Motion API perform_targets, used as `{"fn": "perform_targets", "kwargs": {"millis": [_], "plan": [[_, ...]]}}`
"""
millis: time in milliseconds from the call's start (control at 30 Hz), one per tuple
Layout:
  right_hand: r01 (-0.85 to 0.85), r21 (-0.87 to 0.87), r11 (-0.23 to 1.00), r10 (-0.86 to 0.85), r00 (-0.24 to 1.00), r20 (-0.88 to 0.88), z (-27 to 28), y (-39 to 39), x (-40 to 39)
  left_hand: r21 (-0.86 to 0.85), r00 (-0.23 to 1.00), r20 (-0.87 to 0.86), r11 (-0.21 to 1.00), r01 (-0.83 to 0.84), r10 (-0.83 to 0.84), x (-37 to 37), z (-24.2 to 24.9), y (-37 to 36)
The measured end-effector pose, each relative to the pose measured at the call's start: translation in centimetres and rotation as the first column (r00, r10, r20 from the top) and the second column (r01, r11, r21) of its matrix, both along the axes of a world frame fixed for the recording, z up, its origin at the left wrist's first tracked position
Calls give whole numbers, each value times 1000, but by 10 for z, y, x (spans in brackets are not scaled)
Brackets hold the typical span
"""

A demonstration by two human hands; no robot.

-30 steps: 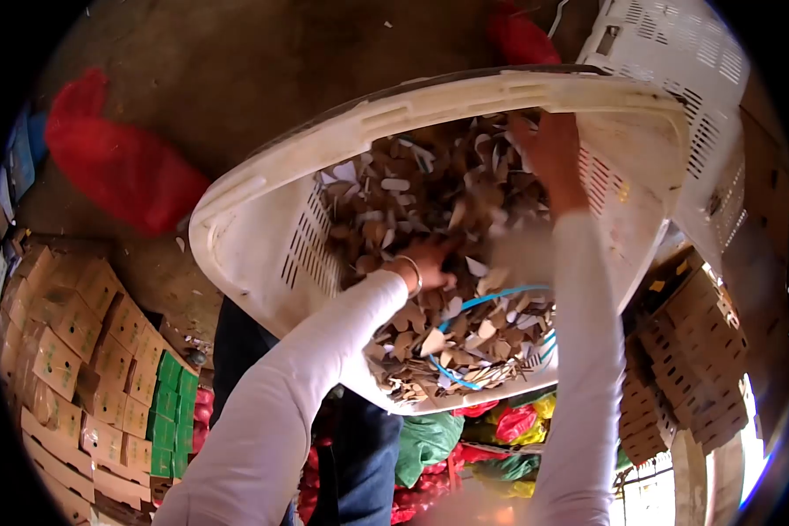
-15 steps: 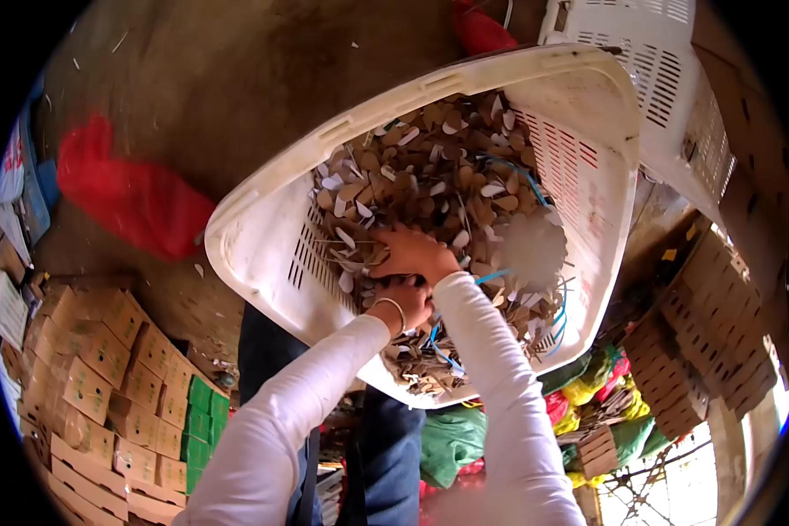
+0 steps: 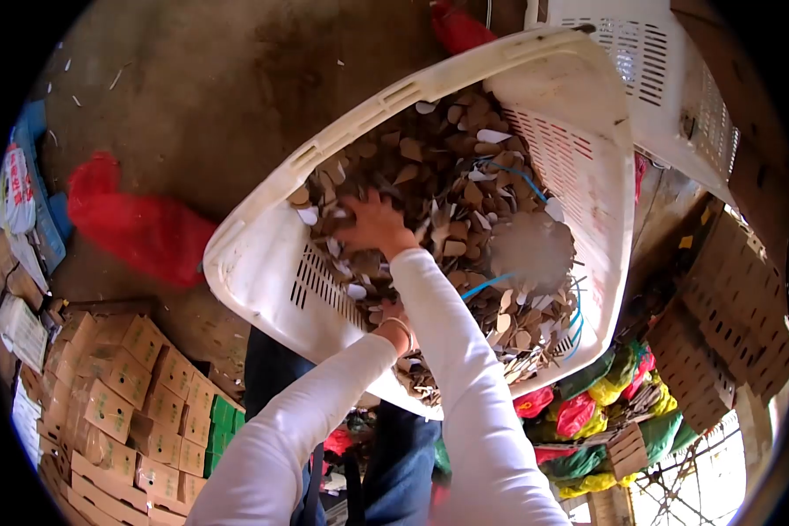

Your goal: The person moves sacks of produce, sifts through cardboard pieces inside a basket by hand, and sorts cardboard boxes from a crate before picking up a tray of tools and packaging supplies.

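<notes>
A large white plastic basket (image 3: 587, 48) is tilted in front of me, heaped with small cardboard cut-outs (image 3: 478, 188), brown on one face and some pale. My right hand (image 3: 377, 223) reaches over the heap with its fingers spread, among the pieces near the left side of the basket. Lower down, my left hand (image 3: 394, 320), with a bangle at the wrist, is pushed into the pieces by the near wall. The right forearm and the scraps hide most of its fingers. Blue strapping (image 3: 486, 285) runs through the heap.
A red mesh bag (image 3: 145, 223) lies on the floor to the left. Stacked cardboard boxes (image 3: 110, 408) stand at lower left. Another white basket (image 3: 675, 96) is beyond mine at upper right. Colourful filled bags (image 3: 596, 408) and cardboard stacks (image 3: 728, 289) are on the right.
My right hand has moved up and left across the heap, away from my left hand, which has sunk slightly lower. Pieces beneath the hands have shifted.
</notes>
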State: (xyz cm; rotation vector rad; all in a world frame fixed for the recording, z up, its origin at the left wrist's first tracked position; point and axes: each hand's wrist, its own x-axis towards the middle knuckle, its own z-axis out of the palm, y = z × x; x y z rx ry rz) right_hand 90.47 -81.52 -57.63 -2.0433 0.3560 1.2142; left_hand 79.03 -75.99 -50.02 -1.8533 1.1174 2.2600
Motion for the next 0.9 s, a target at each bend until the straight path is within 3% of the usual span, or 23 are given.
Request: {"fn": "perform_targets", "kwargs": {"millis": [33, 133, 167, 267, 300, 367, 400, 433, 500, 533, 567, 600, 633, 667, 700, 733, 767, 800, 867, 900], "plan": [[2, 15, 1000, -2, 1000, -5, 5, 1, -6, 6, 989, 67, 991, -136, 135, -4, 7, 1], [-51, 62, 997, 53, 998, -41, 31, 4, -24, -117, 960, 93, 961, -251, 262, -43, -2, 16], [-111, 63, 992, 114, 992, -49, 42, 2, -25, -137, 970, 163, 978, -158, 180, -18, 27, 5], [-249, 52, 967, 252, 966, -52, 77, -3, -34, -85, 967, 127, 974, -211, 221, -3, 60, -2], [-286, 41, 957, 287, 957, -33, 89, -8, -36, -140, 940, 177, 953, -270, 292, -8, 65, 0], [-320, -14, 947, 320, 947, 5, 110, -22, -42, -115, 950, 188, 966, -232, 251, -8, 70, 1], [-290, -152, 945, 306, 948, 90, 118, -32, -51, -103, 954, 191, 971, -216, 232, 0, 76, -1], [-246, -276, 929, 313, 921, 233, 129, -48, -57, -116, 905, 217, 930, -348, 365, 10, 83, 0], [-99, -389, 916, 229, 925, 302, 164, -78, -72, -106, 818, 347, 886, -451, 458, 22, 83, 8], [24, -378, 925, 118, 930, 347, 182, -91, -89, -85, 788, 399, 875, -477, 469, 31, 84, 17], [100, -432, 896, 18, 965, 261, 203, -99, -109, -120, 797, 412, 893, -434, 442, 41, 93, 26], [279, -413, 867, -193, 952, 238, 211, -109, -142, -154, 797, 438, 908, -389, 416, 54, 102, 36], [395, -472, 788, -260, 909, 326, 212, -113, -188, -207, 812, 389, 900, -384, 436, 59, 113, 50], [495, -525, 692, -392, 869, 302, 217, -118, -224, -287, 814, 383, 894, -345, 437, 68, 129, 60], [484, -711, 510, -533, 826, 180, 207, -121, -271, -316, 828, 275, 859, -403, 489, 71, 140, 69], [663, -616, 425, -718, 662, 216, 186, -129, -331, -335, 823, 188, 822, -460, 537, 75, 149, 84], [964, -240, -118, -993, -115, 27, 206, -107, -319, -394, 789, 166, 773, -497, 592, 77, 163, 98], [941, -263, -214, -961, -251, -115, 191, -96, -315, -456, 752, 154, 721, -522, 641, 73, 173, 108], [914, -391, -111, -977, -172, -124, 149, -80, -320, -598, 594, 208, 581, -552, 777, 71, 191, 128], [892, -451, 25, -994, -24, -102, 120, -73, -326, -604, 502, 147, 479, -637, 853, 66, 193, 137]]}}
